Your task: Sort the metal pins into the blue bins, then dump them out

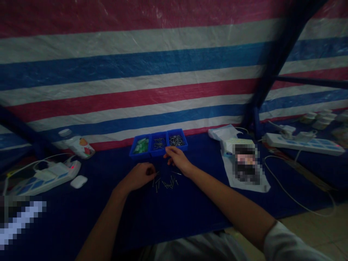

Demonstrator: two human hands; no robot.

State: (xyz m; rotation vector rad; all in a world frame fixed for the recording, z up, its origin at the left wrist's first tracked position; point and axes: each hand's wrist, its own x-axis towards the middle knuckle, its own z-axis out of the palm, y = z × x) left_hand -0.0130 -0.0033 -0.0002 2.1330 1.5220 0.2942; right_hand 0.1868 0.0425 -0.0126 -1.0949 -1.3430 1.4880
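Note:
Three small blue bins stand side by side at the back of the blue table. The left bin [133, 150] holds green and clear packets, the middle bin [159, 152] thin metal screws, the right bin [184, 148] small metal parts. My right hand [176, 159] is just in front of the middle and right bins, fingers curled; anything between them is too small to make out. My left hand [140, 176] has thumb and forefinger pinched together over a screw at the left of a loose group of screws [168, 184] on the table.
At the left are a power strip [49, 179], a white case [78, 181] and a plastic bottle [81, 146]. To the right lie a white bag [228, 137], a sheet with a blurred item, a cable [288, 197] and another power strip [304, 144]. A striped tarp [136, 83] hangs behind.

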